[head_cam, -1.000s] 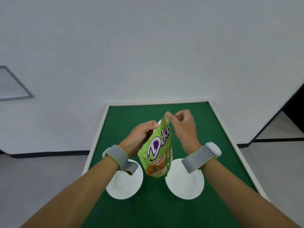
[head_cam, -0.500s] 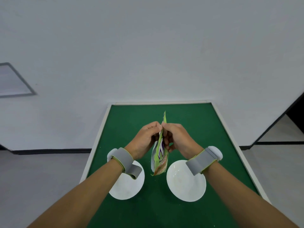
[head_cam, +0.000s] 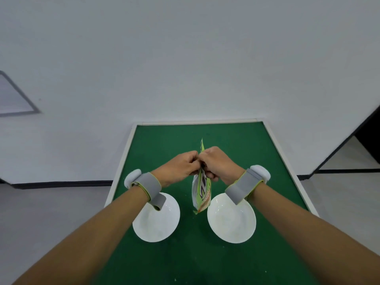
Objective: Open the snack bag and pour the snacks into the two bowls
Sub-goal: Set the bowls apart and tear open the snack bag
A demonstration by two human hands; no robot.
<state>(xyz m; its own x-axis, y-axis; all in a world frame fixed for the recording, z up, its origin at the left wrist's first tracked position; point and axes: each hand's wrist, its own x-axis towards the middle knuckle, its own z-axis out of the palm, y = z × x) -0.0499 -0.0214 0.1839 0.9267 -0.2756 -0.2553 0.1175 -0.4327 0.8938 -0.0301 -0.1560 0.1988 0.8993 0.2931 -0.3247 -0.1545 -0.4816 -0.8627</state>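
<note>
- The snack bag (head_cam: 202, 191), a thin green foil pouch with purple letters and an orange strip at the bottom, hangs in the middle of the frame, up off the green table (head_cam: 236, 145).
- It hangs edge-on to the camera, so it looks narrow and flat. Its top corner sticks up above the knuckles.
- The left hand (head_cam: 180, 168) is curled tight and pinches the top edge of the bag from the left side.
- The right hand (head_cam: 219, 164) is curled tight too and pinches the same top edge from the right side. The two hands touch each other there.
- The step in hand looks like opening the bag. I cannot tell if the top is torn yet, because the fingers hide it.
- The next move likely needs the hands to pull apart, but gently, so snacks do not fly out.
- The left round white bowl (head_cam: 158, 227) sits at the lower left of the bag, and the right round white bowl (head_cam: 231, 221) sits at the lower right. Both look empty.
- The bottom of the bag hangs between the two bowls, so pouring is not started.
- Each wrist wears a grey strap.
</note>
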